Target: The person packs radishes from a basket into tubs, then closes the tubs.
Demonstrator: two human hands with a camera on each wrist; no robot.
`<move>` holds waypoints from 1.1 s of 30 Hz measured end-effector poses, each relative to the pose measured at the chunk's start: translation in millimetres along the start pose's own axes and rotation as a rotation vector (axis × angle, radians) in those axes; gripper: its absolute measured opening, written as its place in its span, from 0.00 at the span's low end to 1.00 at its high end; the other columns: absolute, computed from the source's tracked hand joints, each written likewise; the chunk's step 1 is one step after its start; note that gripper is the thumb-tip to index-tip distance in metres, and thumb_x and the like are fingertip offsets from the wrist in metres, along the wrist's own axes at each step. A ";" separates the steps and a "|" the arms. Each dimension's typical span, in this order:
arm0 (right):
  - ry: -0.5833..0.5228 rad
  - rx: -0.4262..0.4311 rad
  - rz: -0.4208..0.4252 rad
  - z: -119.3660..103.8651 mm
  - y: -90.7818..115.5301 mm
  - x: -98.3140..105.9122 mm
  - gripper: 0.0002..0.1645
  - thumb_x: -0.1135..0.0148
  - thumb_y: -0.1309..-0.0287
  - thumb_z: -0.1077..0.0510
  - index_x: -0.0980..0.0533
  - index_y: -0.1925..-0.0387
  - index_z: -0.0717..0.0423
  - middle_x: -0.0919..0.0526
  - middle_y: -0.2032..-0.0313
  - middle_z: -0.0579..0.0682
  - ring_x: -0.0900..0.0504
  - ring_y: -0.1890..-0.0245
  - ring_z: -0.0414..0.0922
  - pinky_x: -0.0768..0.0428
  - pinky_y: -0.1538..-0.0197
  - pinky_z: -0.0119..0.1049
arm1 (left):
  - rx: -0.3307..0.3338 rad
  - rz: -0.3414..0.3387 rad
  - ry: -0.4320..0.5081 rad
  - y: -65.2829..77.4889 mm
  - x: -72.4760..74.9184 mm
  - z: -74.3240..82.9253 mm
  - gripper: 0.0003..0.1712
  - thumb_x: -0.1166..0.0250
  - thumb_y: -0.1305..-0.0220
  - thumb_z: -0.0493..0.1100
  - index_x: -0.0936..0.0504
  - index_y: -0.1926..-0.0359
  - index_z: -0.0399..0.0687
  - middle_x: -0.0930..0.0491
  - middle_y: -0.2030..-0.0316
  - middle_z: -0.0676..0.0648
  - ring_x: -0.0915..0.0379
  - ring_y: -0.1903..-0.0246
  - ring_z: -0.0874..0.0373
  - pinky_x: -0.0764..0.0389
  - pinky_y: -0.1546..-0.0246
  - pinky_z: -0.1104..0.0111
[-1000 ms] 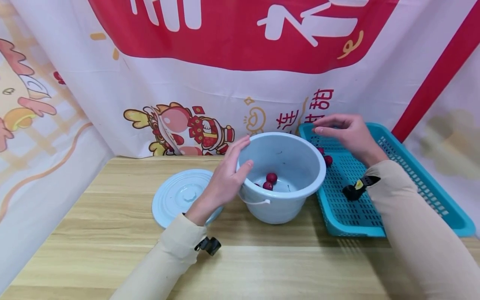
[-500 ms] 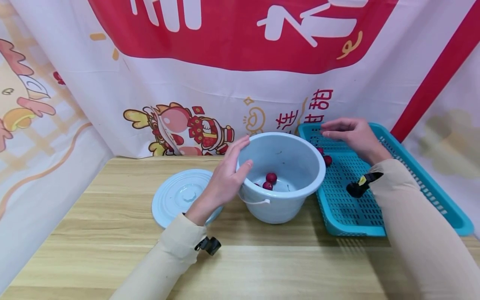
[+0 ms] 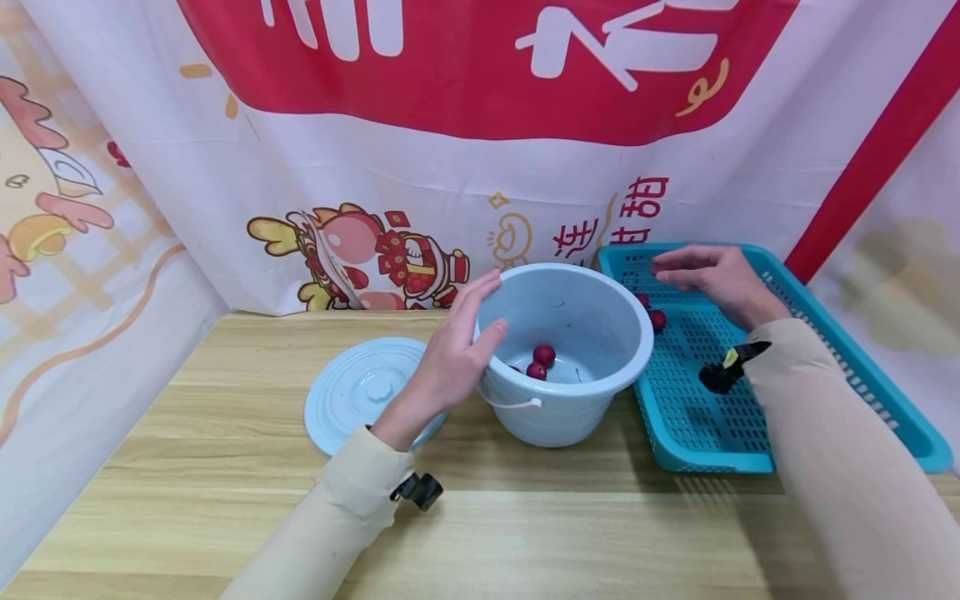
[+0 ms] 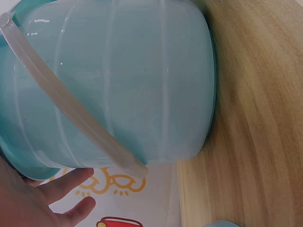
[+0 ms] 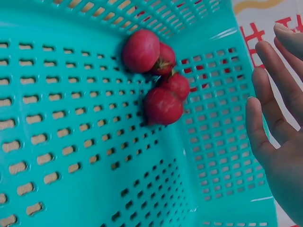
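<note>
A light blue bucket (image 3: 558, 417) stands upright with several dark red radishes (image 3: 543, 356) at its bottom. At its left rim is my left hand (image 3: 456, 348), thumb over the rim and the other fingers along the outside. The left wrist view shows those fingers (image 4: 66, 184) loosely extended below the bucket's rim. My right hand (image 3: 723, 279) hovers over the far part of a teal perforated basket (image 3: 712, 461), fingers gently bent and holding nothing. Several red radishes (image 5: 163, 105) lie clustered in a basket corner, apart from the right hand (image 5: 284, 142).
Left of the bucket lies its round light blue lid (image 3: 367, 387), partly behind my left forearm. The bucket's white handle (image 3: 513, 403) hangs down at the front left. A printed curtain (image 3: 450, 192) closes off the back of the wooden table (image 3: 525, 533).
My right hand has moved a little to the right and lower over the basket. My left hand, the bucket and the radishes have stayed where they were.
</note>
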State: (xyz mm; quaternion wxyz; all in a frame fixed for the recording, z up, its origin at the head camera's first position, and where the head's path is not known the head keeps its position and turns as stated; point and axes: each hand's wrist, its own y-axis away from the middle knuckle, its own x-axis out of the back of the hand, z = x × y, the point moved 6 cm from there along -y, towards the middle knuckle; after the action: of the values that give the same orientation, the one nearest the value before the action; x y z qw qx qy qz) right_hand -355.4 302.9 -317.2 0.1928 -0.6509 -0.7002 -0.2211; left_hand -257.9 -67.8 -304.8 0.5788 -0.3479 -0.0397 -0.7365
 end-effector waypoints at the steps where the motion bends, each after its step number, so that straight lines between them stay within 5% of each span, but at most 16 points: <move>1: 0.007 -0.008 -0.006 2.4 -0.8 -0.1 0.40 0.33 0.30 0.41 0.31 0.22 0.48 0.23 0.28 0.48 0.28 0.32 0.47 0.17 0.45 0.27 | 0.000 0.000 0.001 -0.1 0.0 -0.1 0.36 0.50 0.22 0.54 0.41 0.17 0.53 0.45 0.16 0.57 0.48 0.17 0.54 0.41 0.19 0.44; 7: 0.016 -0.048 -0.043 18.3 -5.0 -2.3 0.39 0.35 0.28 0.43 0.31 0.22 0.51 0.28 0.25 0.58 0.31 0.27 0.55 0.21 0.29 0.56 | -0.001 -0.006 0.009 -0.2 -0.8 0.8 0.37 0.51 0.22 0.55 0.41 0.17 0.53 0.46 0.16 0.56 0.48 0.17 0.54 0.40 0.19 0.44; 11: 0.016 -0.080 -0.087 27.5 -7.5 -5.3 0.40 0.35 0.28 0.44 0.33 0.22 0.52 0.31 0.24 0.62 0.35 0.24 0.62 0.28 0.26 0.66 | -0.002 -0.005 0.007 0.5 -0.4 2.2 0.37 0.50 0.22 0.55 0.41 0.17 0.53 0.46 0.16 0.57 0.48 0.17 0.54 0.40 0.18 0.44; 33: 0.219 -0.178 -0.234 48.9 -13.3 -22.0 0.33 0.34 0.28 0.54 0.28 0.26 0.58 0.33 0.25 0.69 0.36 0.28 0.68 0.19 0.33 0.62 | 0.004 -0.003 0.006 0.2 0.3 1.1 0.37 0.51 0.22 0.55 0.41 0.17 0.53 0.45 0.16 0.56 0.48 0.17 0.54 0.41 0.19 0.43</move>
State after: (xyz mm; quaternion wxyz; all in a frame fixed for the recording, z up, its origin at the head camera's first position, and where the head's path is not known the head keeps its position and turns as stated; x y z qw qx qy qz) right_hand -366.1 311.4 -370.7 0.1822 -0.5514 -0.7237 -0.3727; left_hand -257.2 -67.6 -303.9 0.5783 -0.3445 -0.0399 -0.7384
